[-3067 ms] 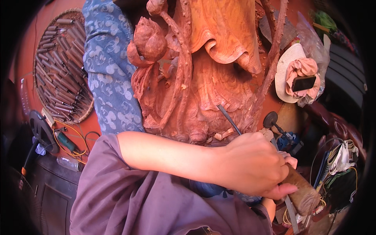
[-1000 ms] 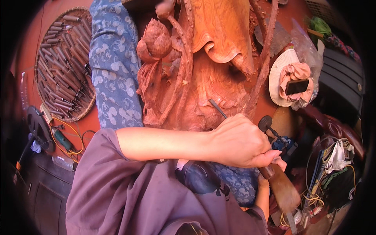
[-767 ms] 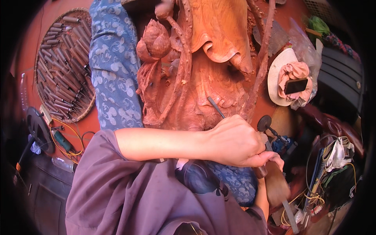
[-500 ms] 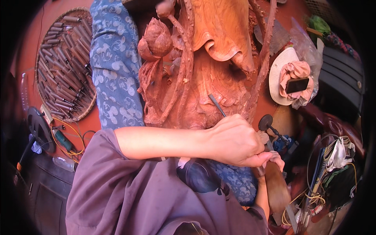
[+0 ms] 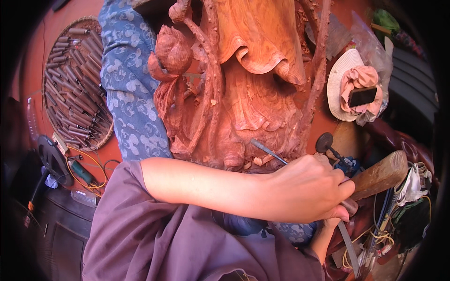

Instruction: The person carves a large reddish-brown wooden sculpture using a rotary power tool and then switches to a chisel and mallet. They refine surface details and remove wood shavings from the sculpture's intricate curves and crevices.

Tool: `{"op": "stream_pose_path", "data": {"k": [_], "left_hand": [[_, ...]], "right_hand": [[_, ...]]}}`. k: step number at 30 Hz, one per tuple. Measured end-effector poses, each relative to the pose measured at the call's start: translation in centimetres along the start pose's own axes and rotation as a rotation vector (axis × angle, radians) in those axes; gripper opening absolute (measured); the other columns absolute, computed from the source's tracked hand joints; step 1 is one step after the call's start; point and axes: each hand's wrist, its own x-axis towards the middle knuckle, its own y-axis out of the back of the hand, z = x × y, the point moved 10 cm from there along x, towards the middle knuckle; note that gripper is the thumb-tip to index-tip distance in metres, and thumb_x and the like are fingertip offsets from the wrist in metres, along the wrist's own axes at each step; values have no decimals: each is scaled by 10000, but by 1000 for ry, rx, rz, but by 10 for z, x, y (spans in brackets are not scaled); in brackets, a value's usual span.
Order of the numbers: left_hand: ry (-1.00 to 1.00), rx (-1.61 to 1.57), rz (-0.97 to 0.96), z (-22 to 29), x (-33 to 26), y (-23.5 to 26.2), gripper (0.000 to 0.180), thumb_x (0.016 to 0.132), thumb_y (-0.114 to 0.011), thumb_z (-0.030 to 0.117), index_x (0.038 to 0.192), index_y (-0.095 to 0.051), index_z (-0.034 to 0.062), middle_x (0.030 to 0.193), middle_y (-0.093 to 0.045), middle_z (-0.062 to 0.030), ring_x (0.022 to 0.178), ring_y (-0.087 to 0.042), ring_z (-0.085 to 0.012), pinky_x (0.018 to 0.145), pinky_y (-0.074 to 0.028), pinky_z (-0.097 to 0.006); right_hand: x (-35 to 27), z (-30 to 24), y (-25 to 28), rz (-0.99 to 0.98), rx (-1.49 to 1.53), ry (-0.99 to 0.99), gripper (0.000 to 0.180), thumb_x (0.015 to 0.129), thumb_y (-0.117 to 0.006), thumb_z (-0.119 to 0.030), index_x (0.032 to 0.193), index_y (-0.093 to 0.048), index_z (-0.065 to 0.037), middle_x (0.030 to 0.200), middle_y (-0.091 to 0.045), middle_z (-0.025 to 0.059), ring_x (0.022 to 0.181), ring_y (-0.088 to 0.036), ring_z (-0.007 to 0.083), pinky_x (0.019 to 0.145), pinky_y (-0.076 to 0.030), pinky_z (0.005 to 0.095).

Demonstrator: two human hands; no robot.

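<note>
My left hand (image 5: 307, 189) is closed around a carving chisel, its arm stretched across my lap to the right. The chisel's grey blade (image 5: 267, 151) points up and left, its tip at the base of a reddish wood carving (image 5: 255, 114). Below the hand pokes out the butt of its brown handle (image 5: 349, 206). Mostly hidden behind the left hand is my right hand (image 5: 330, 226); its forearm rises from below. A thick wooden mallet (image 5: 382, 175) sticks out to the right, apparently gripped by that hand, though the fingers are covered. Pale wood chips (image 5: 258, 161) lie near the blade.
A round woven basket (image 5: 112, 133) of wooden-handled chisels stands at the left beside my leg in blue patterned trousers (image 5: 133, 89). A green power tool (image 5: 80, 172) with a yellow cord lies below it. At right are a straw hat (image 5: 335, 89), a phone (image 5: 362, 97) and cluttered cables.
The mallet has swung from hanging down to pointing up and right. My left hand with the chisel has shifted down and right, and the view has moved slightly.
</note>
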Motion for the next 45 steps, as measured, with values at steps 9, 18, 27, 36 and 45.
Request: {"op": "stream_pose_path", "data": {"k": [9, 18, 27, 36, 45], "left_hand": [[134, 24, 25, -16, 7, 7, 399, 888, -650, 421, 694, -590, 78, 641, -541, -63, 508, -588, -252, 439, -463, -362], [362, -10, 211, -43, 19, 29, 527, 902, -604, 438, 564, -640, 35, 491, -569, -129, 432, -590, -321, 432, -469, -418], [473, -117, 172, -57, 22, 30, 504, 911, -597, 416, 593, -682, 35, 536, -602, -170, 479, -608, -362, 473, -489, -434], [411, -19, 143, -54, 17, 23, 512, 912, -599, 429, 568, -631, 50, 520, -581, -149, 468, -592, -360, 468, -475, -452], [213, 35, -4, -27, 17, 10, 502, 897, -613, 443, 582, -586, 53, 516, -563, -94, 464, -592, -297, 430, -453, -410]], "right_hand": [[3, 8, 7, -76, -186, 60, 546, 717, -761, 29, 1091, -372, -62, 1016, -492, 94, 951, -501, 192, 856, -418, 337], [1, 10, 11, -99, -218, 50, 572, 732, -761, 12, 1138, -364, -51, 1072, -486, 108, 1001, -492, 207, 895, -403, 352], [-3, 11, 15, -101, -226, 50, 599, 746, -760, -6, 1186, -355, -41, 1127, -479, 121, 1051, -483, 222, 933, -388, 368], [-6, 11, 11, -112, -230, 55, 628, 761, -760, -23, 1234, -346, -31, 1182, -473, 135, 1101, -474, 237, 972, -373, 383], [0, 7, 9, -127, -227, 53, 660, 775, -760, -41, 1282, -338, -20, 1238, -466, 149, 1151, -466, 252, 1011, -359, 399]]}}
